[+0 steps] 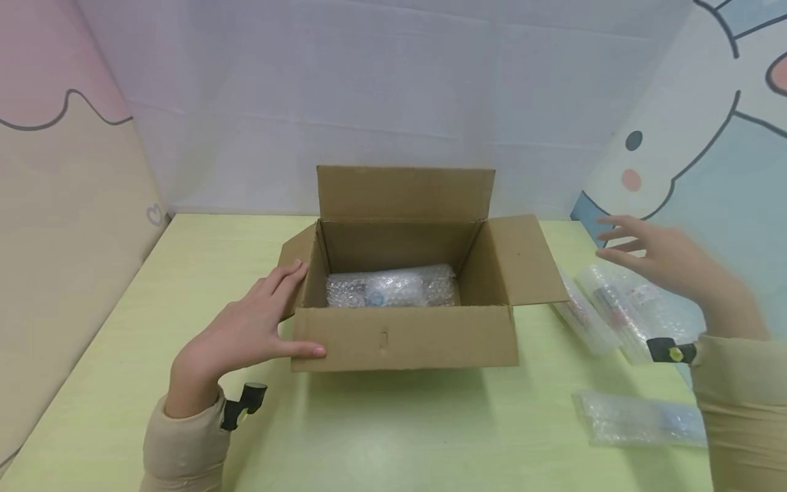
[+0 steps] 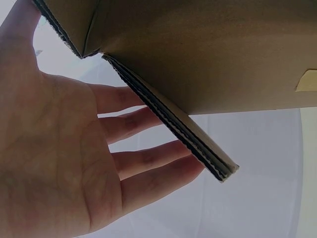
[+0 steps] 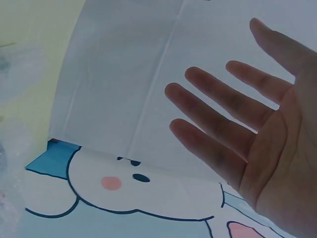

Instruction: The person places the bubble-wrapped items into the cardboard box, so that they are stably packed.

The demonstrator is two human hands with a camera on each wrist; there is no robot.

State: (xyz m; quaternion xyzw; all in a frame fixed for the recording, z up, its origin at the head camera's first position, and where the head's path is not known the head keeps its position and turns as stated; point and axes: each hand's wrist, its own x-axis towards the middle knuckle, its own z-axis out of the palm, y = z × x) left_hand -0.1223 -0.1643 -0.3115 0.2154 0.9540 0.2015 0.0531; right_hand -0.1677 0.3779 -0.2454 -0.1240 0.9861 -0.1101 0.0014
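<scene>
An open cardboard box (image 1: 406,338) stands mid-table with its flaps folded outward. Inside lies a bubble-wrapped package (image 1: 393,287) with a bluish round mark. At the box's left front corner, my left hand (image 1: 246,328) touches the left flap (image 2: 168,121) with extended fingers, while its thumb lies on the front flap. My right hand (image 1: 660,260) is raised on the right, fingers spread and nothing held. In the right wrist view that same hand (image 3: 247,134) shows a bare palm. Below it are several bubble-wrapped packages (image 1: 621,307).
Another bubble-wrapped package (image 1: 642,418) lies alone near the front right of the pale yellow-green table (image 1: 381,437). A white sheet (image 1: 393,89) hangs behind the table. Cartoon-patterned panels (image 1: 725,171) flank it on both sides.
</scene>
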